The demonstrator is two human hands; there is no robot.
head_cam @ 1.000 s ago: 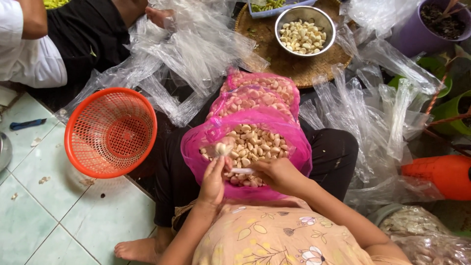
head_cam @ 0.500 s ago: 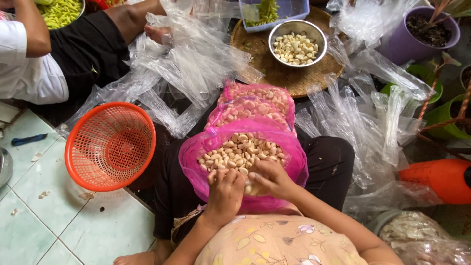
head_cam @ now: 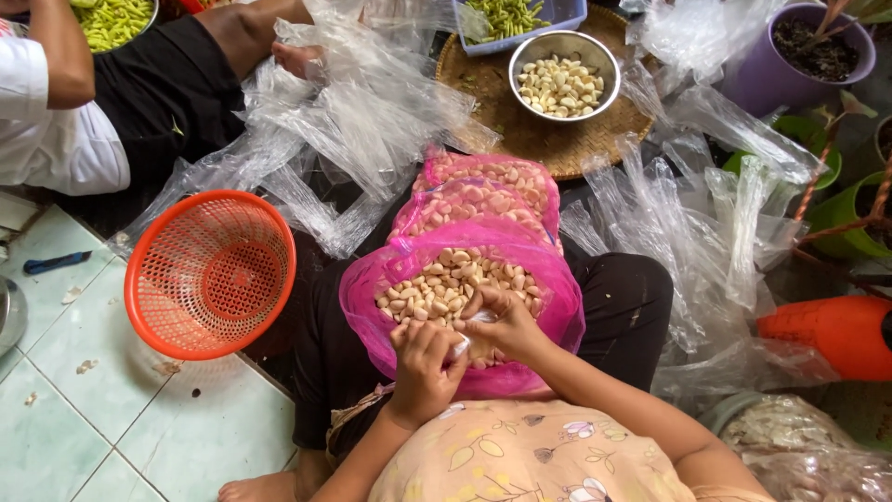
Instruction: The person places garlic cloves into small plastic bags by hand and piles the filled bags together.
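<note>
A pink mesh bag (head_cam: 548,288) full of peeled garlic cloves (head_cam: 446,279) lies on my lap, its mouth open toward me. My left hand (head_cam: 423,358) and my right hand (head_cam: 502,325) meet at the near edge of the bag's mouth. Together they pinch a small white piece (head_cam: 462,346), which looks like a garlic clove or its skin. My fingers are closed around it and hide most of it.
An empty orange plastic basket (head_cam: 209,271) sits on the tiled floor to my left. A steel bowl of garlic cloves (head_cam: 563,74) rests on a woven tray (head_cam: 483,84). Clear plastic bags (head_cam: 372,112) lie all around. Another person (head_cam: 65,102) sits at top left. Flowerpots (head_cam: 808,46) stand at right.
Both hands have drawn closer together over the bag's near edge, and now they grip one small white piece between them. The view has shifted slightly downward.
</note>
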